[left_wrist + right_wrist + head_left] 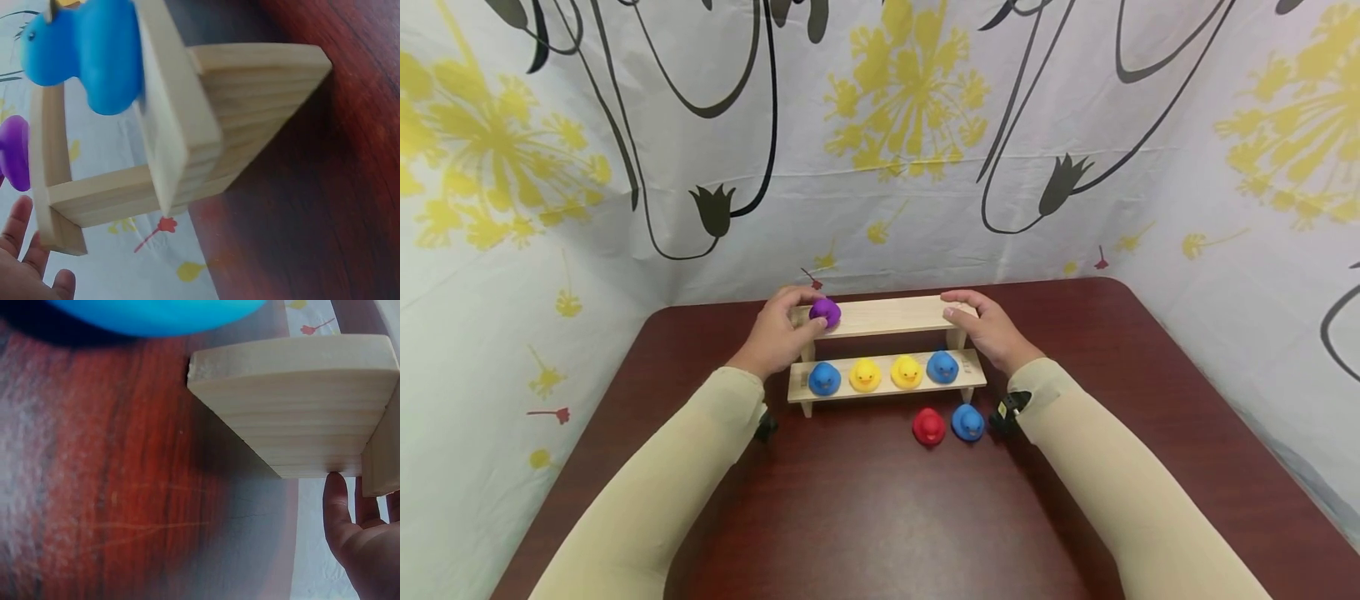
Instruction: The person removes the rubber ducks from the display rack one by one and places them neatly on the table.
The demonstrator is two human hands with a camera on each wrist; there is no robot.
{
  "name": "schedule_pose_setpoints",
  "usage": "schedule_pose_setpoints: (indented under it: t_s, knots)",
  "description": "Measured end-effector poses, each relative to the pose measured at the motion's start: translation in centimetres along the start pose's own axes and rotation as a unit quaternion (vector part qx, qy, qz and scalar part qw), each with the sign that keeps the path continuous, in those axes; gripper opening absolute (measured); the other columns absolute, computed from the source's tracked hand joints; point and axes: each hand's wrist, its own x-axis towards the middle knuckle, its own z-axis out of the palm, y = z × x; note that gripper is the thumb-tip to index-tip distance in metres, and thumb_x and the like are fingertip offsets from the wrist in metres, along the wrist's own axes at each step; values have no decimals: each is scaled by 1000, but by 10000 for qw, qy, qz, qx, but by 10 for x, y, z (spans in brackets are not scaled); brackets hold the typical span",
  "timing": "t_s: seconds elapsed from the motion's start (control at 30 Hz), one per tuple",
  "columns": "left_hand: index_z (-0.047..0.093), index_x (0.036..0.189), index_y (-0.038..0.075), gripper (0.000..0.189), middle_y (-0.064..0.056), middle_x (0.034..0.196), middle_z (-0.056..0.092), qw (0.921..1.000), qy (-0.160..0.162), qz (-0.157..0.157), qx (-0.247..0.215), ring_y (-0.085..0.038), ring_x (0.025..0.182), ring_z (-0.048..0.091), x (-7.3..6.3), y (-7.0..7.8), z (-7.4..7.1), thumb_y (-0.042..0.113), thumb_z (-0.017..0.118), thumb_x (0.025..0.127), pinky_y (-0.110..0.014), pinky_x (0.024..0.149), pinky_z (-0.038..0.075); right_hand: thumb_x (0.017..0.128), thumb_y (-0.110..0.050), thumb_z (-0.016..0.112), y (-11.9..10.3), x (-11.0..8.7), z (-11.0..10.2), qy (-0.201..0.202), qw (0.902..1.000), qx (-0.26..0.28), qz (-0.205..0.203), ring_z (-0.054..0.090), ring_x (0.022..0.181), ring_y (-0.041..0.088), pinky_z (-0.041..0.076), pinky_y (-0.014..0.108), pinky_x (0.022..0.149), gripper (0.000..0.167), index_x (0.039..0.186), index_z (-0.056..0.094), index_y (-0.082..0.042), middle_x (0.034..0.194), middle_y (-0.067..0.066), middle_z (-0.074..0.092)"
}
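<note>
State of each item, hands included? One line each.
Left hand: pinches purple duck
Purple duck: at top tier's left end
Right hand: touches top tier's right end
Wooden rack: standing on table
Yellow ducks: upright, lower tier
Lower-tier blue ducks: upright, flanking yellows
Red duck: upright, on table
Front blue duck: upright, on table

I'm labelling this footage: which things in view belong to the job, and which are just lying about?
Likely the job: wooden two-tier stand, purple duck, two yellow ducks, three blue ducks, red duck.

Likely just surroundings: table, flower-patterned cloth.
</note>
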Motion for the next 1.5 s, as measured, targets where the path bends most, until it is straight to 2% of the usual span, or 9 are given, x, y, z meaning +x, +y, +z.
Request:
schedule_pose_setpoints:
  t_s: [0.23,0.5,0.63,0.77,0.87,0.97,1.07,1.3,1.5]
  knots:
    - [64,135,12,39,-10,144,55,9996,-1,-55,-275,-32,144,44,-9,18,-3,23,74,99,-62,124,31,106,-26,64,0,1,-1,-5,10000,-26,23,40,147,31,28,57,126,41,143,60,-10,159,11,47]
    - [65,131,11,36,-9,138,60,9980,-339,300,-451,-31,140,47,-27,37,0,20,76,98,-59,121,35,106,-26,64,0,1,-1,-20,10000,-14,11,40,148,30,29,57,125,41,143,60,-10,159,10,46]
    - [65,130,12,34,-8,134,61,9967,-490,383,-520,-29,132,54,-37,44,5,19,75,98,-57,118,40,106,-25,64,-1,1,-1,-7,10000,70,-23,41,146,31,31,55,124,41,144,60,-9,159,11,47]
    - [64,129,15,33,-5,129,62,9942,-690,322,-765,-30,114,63,-48,49,12,16,75,98,-53,104,52,106,-25,64,-1,0,-1,3,9999,98,-37,42,145,31,32,55,123,41,144,60,-9,158,11,47]
    - [65,127,15,32,-5,127,63,9920,-804,336,-909,-30,112,64,-57,52,18,16,77,97,-53,100,54,107,-26,63,-1,0,0,-8,10000,69,-31,42,145,31,31,55,123,41,144,59,-9,159,10,47]
    - [66,125,15,32,-4,126,65,9912,-885,446,-879,-27,123,60,-65,53,25,17,79,96,-56,109,50,107,-26,63,-1,-1,-1,-6,10000,73,-20,41,145,31,31,55,124,41,145,59,-9,159,10,46]
    - [68,124,14,33,-2,124,67,9908,-913,557,-834,-25,123,59,-72,53,33,17,81,94,-58,112,46,107,-26,63,-2,-1,0,12,10000,49,-30,41,146,31,31,55,124,41,145,59,-9,159,11,46]
    - [69,120,16,30,1,118,66,9891,-1079,566,-825,-21,113,59,-87,51,48,16,81,92,-56,104,49,107,-27,63,0,-1,1,16,10000,39,-37,40,147,31,29,56,125,41,144,59,-9,159,11,46]
    - [69,119,17,29,4,118,66,9876,-1237,543,-801,-19,115,59,-96,49,59,18,81,93,-48,101,53,107,-25,63,2,-1,3,71,9998,149,-94,42,144,30,31,54,123,41,143,59,-6,158,12,47]
